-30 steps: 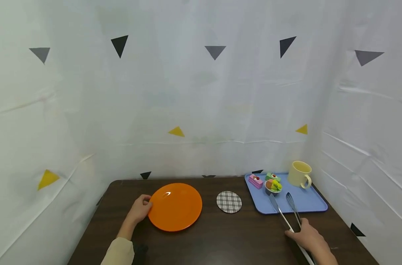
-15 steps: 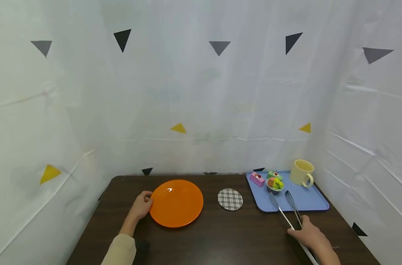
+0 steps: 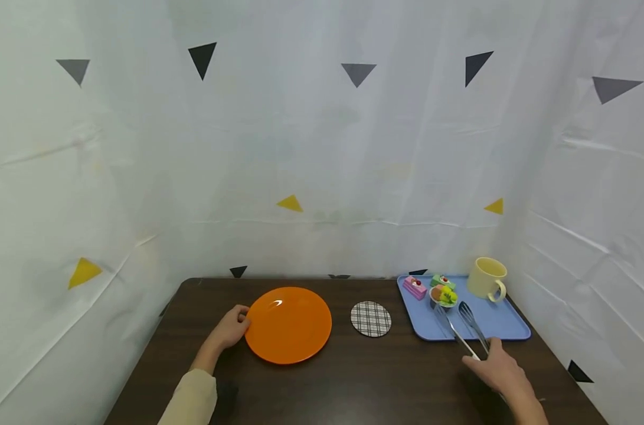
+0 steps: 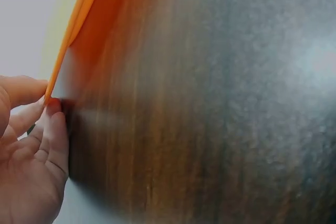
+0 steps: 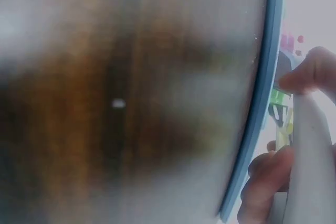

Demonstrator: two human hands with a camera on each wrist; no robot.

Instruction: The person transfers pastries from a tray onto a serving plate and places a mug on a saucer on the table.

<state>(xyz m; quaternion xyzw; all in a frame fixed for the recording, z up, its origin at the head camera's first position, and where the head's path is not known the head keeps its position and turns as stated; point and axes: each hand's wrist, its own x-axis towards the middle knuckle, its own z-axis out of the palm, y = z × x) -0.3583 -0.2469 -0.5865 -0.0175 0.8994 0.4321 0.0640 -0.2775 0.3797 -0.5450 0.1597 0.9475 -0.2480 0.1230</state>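
My left hand (image 3: 230, 330) pinches the left rim of a round orange plate (image 3: 288, 326) on the dark table. In the left wrist view, thumb and fingers hold its thin edge, with fingers beneath. Farther right, my right hand (image 3: 497, 369) grips white-handled metal tongs (image 3: 468, 341), their two arms apart and reaching over a blue tray (image 3: 492, 327). One tip is close to a small cup of toy food (image 3: 443, 296); whether they touch I cannot tell. In the right wrist view, thumb and fingers lie around the white handle (image 5: 311, 156).
On the tray stand a yellow mug (image 3: 486, 277), a pink toy cake slice (image 3: 414, 287) and a green cake slice (image 3: 443, 282). A checked coaster (image 3: 371, 319) lies between plate and tray. White sheeting with triangles hangs behind and beside the table (image 3: 348, 383).
My right hand has pushed the tongs slightly forward over the tray, and their arms look a little closer together. The left hand and plate have shifted slightly right. The head view has tilted a little.
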